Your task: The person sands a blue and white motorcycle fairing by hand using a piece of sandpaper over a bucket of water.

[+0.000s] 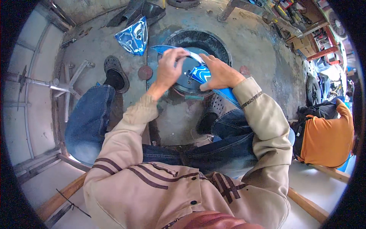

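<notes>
A curved blue plastic panel with white wavy markings is held over a round black tub. It looks like a vehicle body panel; one narrow end reaches left past my left hand, and the other runs down beneath my right wrist. My right hand grips its middle, fingers over the upper edge and thumb below. My left hand is bent at the panel's upper left part, its curled fingertips against the edge. Whether a small item is pinched there I cannot make out. Liquid in the tub shows beneath the panel.
Another blue-and-white panel lies on the floor at far left, near black plastic parts. A reddish disc sits left of the tub. A metal stand is at left. A person in orange sits at right, near cluttered shelves.
</notes>
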A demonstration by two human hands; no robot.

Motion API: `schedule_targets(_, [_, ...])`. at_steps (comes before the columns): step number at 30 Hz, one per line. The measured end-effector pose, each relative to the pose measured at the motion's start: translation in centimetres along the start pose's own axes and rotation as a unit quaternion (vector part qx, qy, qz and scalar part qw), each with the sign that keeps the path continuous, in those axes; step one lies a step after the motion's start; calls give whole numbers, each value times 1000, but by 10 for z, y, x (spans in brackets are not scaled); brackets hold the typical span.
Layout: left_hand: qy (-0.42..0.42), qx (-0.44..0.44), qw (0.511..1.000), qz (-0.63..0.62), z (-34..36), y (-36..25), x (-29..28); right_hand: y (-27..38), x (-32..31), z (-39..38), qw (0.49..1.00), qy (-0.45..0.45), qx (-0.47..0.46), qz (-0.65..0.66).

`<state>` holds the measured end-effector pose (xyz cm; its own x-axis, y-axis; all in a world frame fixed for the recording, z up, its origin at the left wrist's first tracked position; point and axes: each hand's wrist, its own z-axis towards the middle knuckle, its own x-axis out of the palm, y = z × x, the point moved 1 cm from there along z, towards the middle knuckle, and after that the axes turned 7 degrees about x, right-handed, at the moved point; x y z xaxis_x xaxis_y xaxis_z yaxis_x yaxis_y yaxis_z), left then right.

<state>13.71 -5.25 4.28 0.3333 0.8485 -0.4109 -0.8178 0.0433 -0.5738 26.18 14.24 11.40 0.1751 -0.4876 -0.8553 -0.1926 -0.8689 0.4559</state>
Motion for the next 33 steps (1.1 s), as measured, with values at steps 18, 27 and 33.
schedule_targets(18, [-49,-28,996,-64,-10,-17,20,0,-2,-5,1000,1,-12,-2])
schedule_targets(27, [-53,-52,989,-125,-3,-6,17,2,-5,-5,1000,25,13,4])
schedule_targets(33, [-80,-207,968,-116,7,25,-3,7,2,-4,1000,-2,14,1])
